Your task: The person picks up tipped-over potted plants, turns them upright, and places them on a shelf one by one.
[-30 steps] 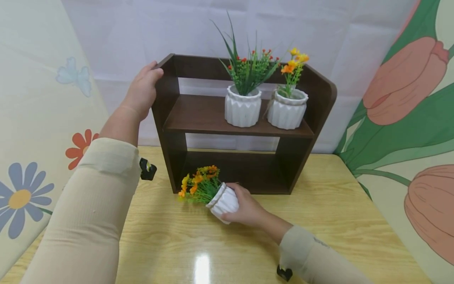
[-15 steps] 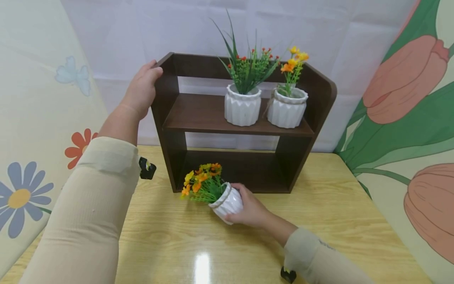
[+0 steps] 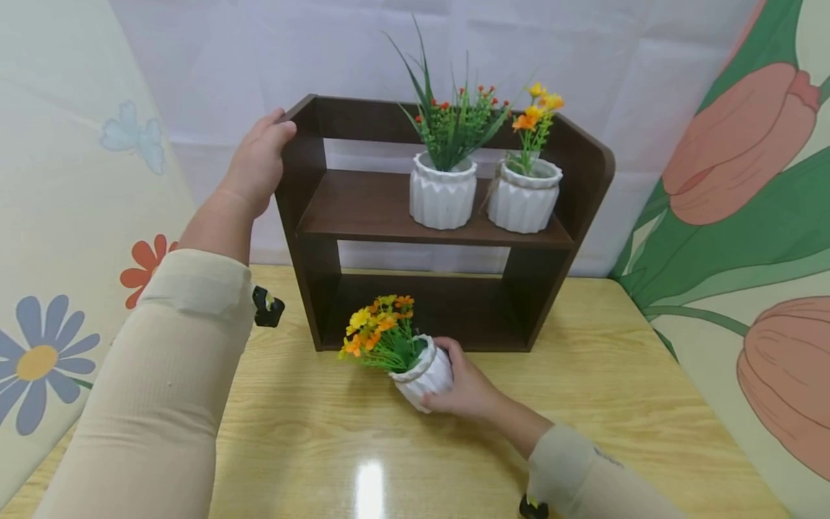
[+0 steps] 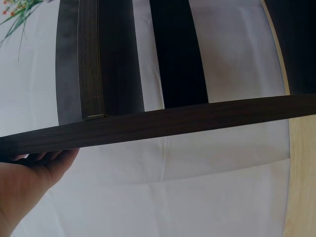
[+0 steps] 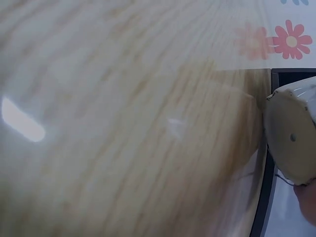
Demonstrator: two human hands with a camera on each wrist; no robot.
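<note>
My right hand [image 3: 463,386] grips a white fluted flower pot [image 3: 424,378] by its side and base. The pot leans to the left in front of the shelf's lower opening, its yellow and orange flowers [image 3: 379,328] pointing up and left. In the right wrist view the underside of the pot [image 5: 289,133] faces the camera, with a small hole in it. My left hand [image 3: 256,162] holds the left side panel of a dark brown two-tier shelf [image 3: 369,205] near its top. In the left wrist view the fingers lie against the panel [image 4: 148,123], partly hidden by it.
On the upper tier stand a white pot with green grass and red buds [image 3: 443,191] and a white pot with orange flowers [image 3: 524,198], side by side toward the right. The shelf stands on a light wooden table [image 3: 311,440]. Printed floral panels [image 3: 746,166] flank both sides.
My right hand has shifted slightly right with the flower pot, and the pot has tipped somewhat more upright. My left hand stays on the shelf panel.
</note>
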